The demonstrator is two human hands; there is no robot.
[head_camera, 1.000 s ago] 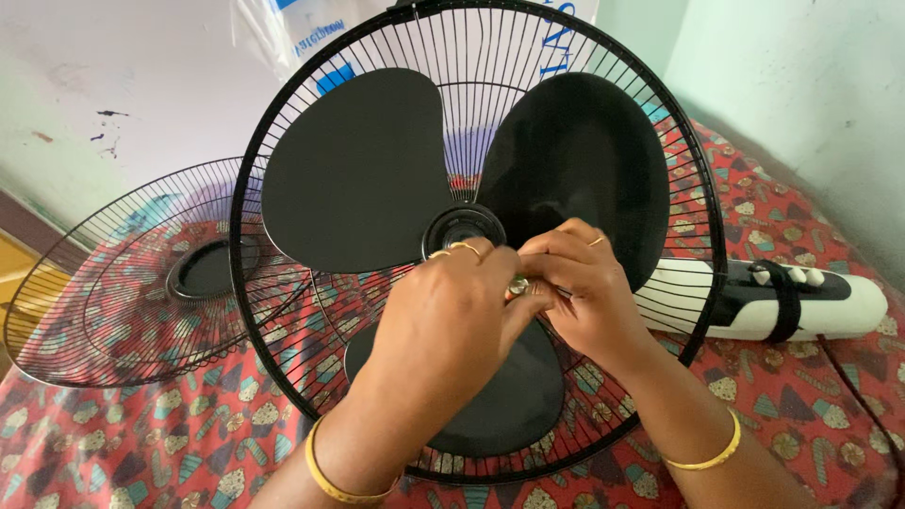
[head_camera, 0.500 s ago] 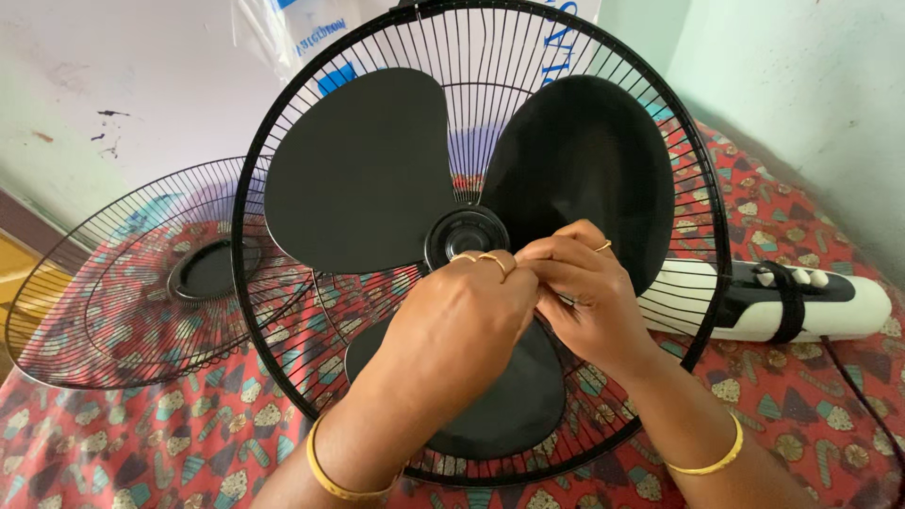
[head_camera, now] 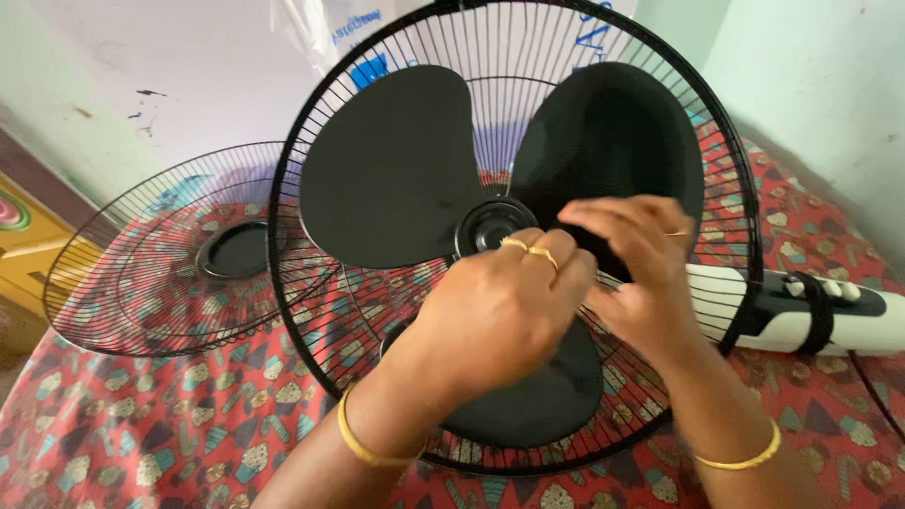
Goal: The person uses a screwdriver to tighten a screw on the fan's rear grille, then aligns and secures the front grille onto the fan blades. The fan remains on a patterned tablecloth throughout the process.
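A three-bladed black fan blade [head_camera: 396, 170] sits inside a round black wire guard [head_camera: 283, 236] that stands tilted on a red patterned cloth [head_camera: 141, 434]. My left hand [head_camera: 500, 306] is curled shut just below and right of the black hub [head_camera: 490, 224]; what its fingers pinch is hidden. My right hand [head_camera: 641, 273] is blurred, its bent fingers over the right blade and close to my left fingertips. Both wrists wear gold bangles, and the left hand has two rings.
A second wire guard [head_camera: 141, 273] with a black centre cap [head_camera: 236, 250] lies flat at the left. The fan's white and black body [head_camera: 801, 311] stretches right behind the guard. A clear plastic bag [head_camera: 330, 28] hangs on the wall behind.
A small brass-coloured piece seen between my fingertips a second ago is now hidden. My right hand has lifted up over the right blade. The view has shifted, so everything sits further right.
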